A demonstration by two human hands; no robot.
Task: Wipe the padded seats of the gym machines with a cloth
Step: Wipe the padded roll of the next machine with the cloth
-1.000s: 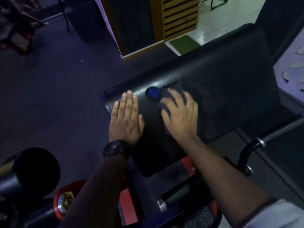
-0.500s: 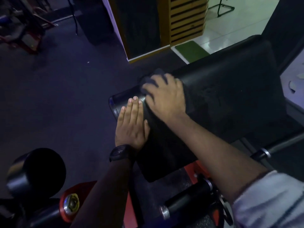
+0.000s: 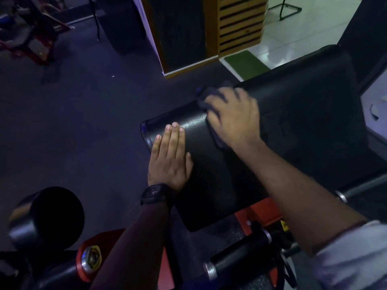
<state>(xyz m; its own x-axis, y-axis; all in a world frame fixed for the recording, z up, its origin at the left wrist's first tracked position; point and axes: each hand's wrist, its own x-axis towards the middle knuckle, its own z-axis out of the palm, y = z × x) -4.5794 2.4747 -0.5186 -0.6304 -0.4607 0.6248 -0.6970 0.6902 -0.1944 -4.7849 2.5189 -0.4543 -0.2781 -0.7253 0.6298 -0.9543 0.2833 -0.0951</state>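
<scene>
The padded seat [image 3: 303, 114] ran long from its left end up to the right. The right hand [image 3: 234, 116], fingers spread, pressed the cloth [image 3: 206, 101] at its far edge — most padding lay rightward; the left hand [image 3: 169, 158] rested flat near the left end.

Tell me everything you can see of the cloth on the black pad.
The cloth is dark, bluish-grey fabric, bunched and blurred. It lies at the far edge of the black padded seat, mostly hidden under the right hand, which presses on it; folds show beyond the hand and beside the palm. The left hand rests flat on the seat, apart from the cloth.
</scene>
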